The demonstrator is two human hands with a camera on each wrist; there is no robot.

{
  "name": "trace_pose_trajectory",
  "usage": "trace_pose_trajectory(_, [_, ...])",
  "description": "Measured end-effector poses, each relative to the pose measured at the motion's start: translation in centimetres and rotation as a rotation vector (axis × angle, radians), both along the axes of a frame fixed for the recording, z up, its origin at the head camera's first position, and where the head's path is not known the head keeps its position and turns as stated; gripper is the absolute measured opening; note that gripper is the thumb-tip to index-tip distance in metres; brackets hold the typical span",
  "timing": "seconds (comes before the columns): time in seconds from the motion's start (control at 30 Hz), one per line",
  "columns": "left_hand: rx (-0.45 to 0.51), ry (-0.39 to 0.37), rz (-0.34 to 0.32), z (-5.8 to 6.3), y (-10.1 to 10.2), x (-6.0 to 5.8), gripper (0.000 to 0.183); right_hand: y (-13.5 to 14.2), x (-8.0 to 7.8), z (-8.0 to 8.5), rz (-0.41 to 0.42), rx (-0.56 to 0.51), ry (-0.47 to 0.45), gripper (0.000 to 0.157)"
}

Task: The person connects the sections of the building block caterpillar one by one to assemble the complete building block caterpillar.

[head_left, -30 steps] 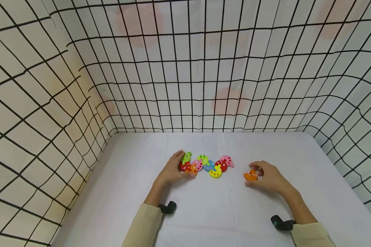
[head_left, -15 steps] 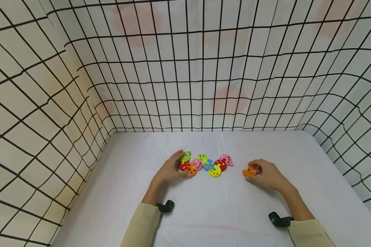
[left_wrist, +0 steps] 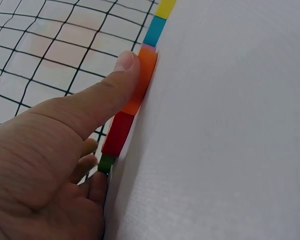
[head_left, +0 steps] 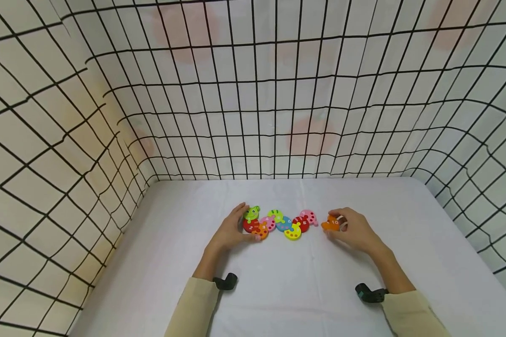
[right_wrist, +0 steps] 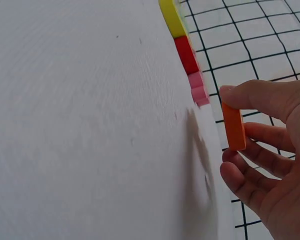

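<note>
A row of joined, numbered caterpillar puzzle pieces (head_left: 284,223) lies flat on the table, its green smiling head (head_left: 252,214) at the left end. My left hand (head_left: 231,230) holds that end, thumb against the orange piece (left_wrist: 144,82) and fingers beside the green head. Just right of the row's pink end piece (head_left: 308,217), my right hand (head_left: 354,229) pinches a loose orange puzzle piece (head_left: 331,223) marked 10. In the right wrist view this orange piece (right_wrist: 234,126) is raised off the cloth, between thumb and fingers, apart from the pink piece (right_wrist: 199,90).
White cloth covers the table (head_left: 278,285). Behind and at both sides rise white walls with a black grid (head_left: 274,93). A dark wrist camera (head_left: 226,282) sits on the left wrist and another camera (head_left: 371,294) on the right wrist.
My right hand has lifted the orange piece and carried it left, closer to the pink end of the row. The left hand stays at the head end.
</note>
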State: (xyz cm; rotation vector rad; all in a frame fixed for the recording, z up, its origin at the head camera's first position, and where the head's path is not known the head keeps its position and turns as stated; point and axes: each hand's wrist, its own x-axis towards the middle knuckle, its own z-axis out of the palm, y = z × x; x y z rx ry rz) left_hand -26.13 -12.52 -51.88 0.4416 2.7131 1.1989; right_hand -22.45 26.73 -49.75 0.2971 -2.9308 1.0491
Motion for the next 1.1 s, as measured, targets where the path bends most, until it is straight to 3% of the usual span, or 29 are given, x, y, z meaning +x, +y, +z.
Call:
trace_pose_trajectory(0.37, [-0.029,-0.002,0.017,-0.1,0.0,-0.2,0.101,-2.2,-0.7,-0.2,-0.019,-0.038,-0.015,0.052])
trace_pose_trajectory(0.87, [-0.082,0.048,-0.05,0.0,0.3,-0.1,0.089,-3.2,-0.6,-0.4,-0.053,-0.026,-0.035,0.05])
trace_pose_trajectory(1.1, [-0.076,0.049,-0.052,0.1,0.1,0.2,0.089,-3.7,-0.7,-0.5,-0.052,-0.016,-0.025,0.049])
